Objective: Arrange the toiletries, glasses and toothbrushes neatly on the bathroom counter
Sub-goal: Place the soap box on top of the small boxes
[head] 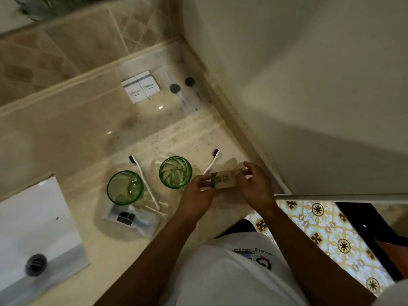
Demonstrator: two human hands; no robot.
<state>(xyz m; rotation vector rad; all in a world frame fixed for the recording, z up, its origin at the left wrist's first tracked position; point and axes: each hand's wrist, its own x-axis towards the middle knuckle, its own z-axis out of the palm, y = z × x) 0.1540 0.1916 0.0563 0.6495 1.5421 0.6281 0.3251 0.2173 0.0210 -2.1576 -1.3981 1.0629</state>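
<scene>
Both hands [197, 195] [257, 188] gripping small box [225, 178], near counter edge [242, 214]

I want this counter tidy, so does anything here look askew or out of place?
Yes. The two toothbrushes lie at opposing slants beside the green glasses, and a sachet sits crooked under the nearer glass. Both hands hold a small box.
</scene>
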